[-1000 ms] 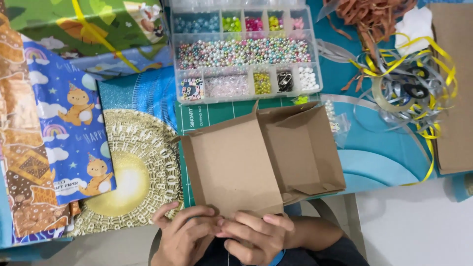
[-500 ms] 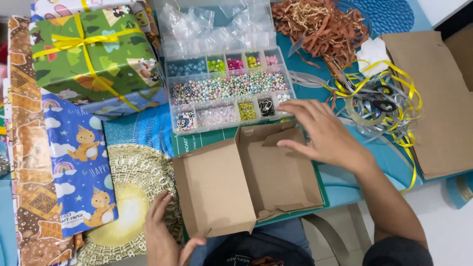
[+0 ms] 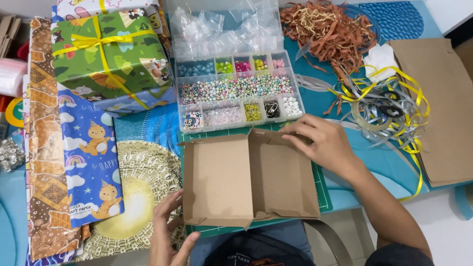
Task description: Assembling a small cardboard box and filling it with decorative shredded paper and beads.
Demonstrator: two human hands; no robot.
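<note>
Blue table top (image 3: 374,167), crowded with craft goods, carries a green cutting mat (image 3: 322,189) near its front edge. On the mat lies an open brown cardboard box (image 3: 246,180), its flaps partly raised and its inside bare. The right hand (image 3: 320,143) rests on the box's far right corner, fingers (image 3: 295,135) bent and pressed close together on the flap edge; whether they pinch the card or only press on it is hard to tell from this angle. The left hand (image 3: 167,229) sits at the box's near left corner, fingers loosely spread, thumb apart, touching the box wall. Just beyond the box stands a clear bead organiser (image 3: 236,88) with coloured beads in its compartments. To the left lie a gold round mat (image 3: 133,197), blue cartoon wrapping paper (image 3: 88,157) and a green wrapped gift with yellow ribbon (image 3: 108,54). To the right are tangled yellow and silver ribbons (image 3: 389,106), brown shredded paper (image 3: 330,29) and a flat brown envelope (image 3: 438,103)
</note>
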